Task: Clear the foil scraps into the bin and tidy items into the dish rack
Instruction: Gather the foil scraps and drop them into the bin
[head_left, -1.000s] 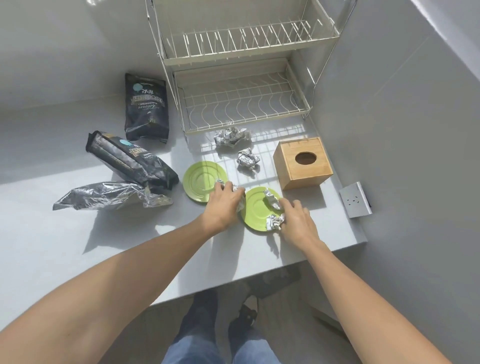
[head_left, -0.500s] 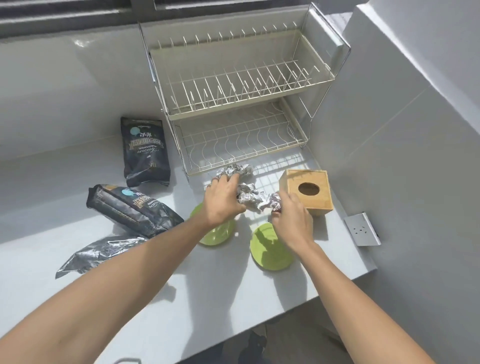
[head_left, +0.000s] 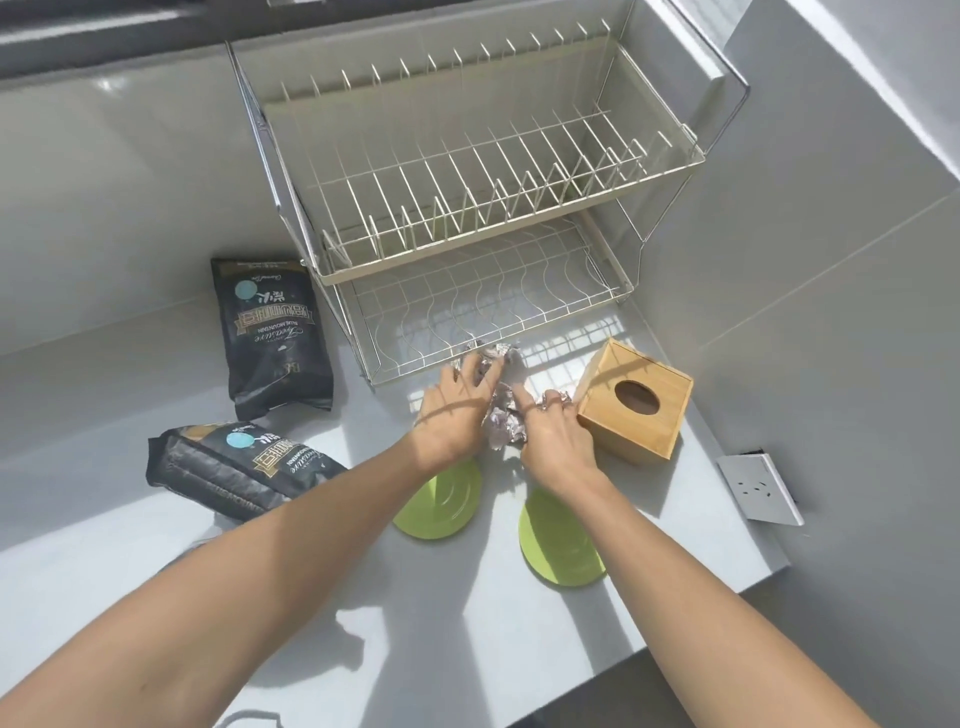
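Crumpled foil scraps (head_left: 503, 422) are bunched between my two hands on the white counter, just in front of the dish rack. My left hand (head_left: 457, 410) curls over the foil from the left, reaching up to a scrap by the rack's edge (head_left: 491, 353). My right hand (head_left: 553, 436) presses on the foil from the right, with a piece under its fingers (head_left: 551, 399). Two empty green plates (head_left: 441, 506) (head_left: 558, 545) lie near my wrists. The two-tier wire dish rack (head_left: 467, 208) stands empty behind.
A wooden box with a round hole (head_left: 636, 400) sits right of my hands. Two black coffee bags (head_left: 270, 332) (head_left: 234, 467) lie at the left. A wall socket (head_left: 761, 488) is at the right, near the counter's edge (head_left: 727, 592).
Both hands left the green plates with their foil and moved up to the scraps by the rack, gathering all the foil together. The plates are now empty. The camera view tilted upward.
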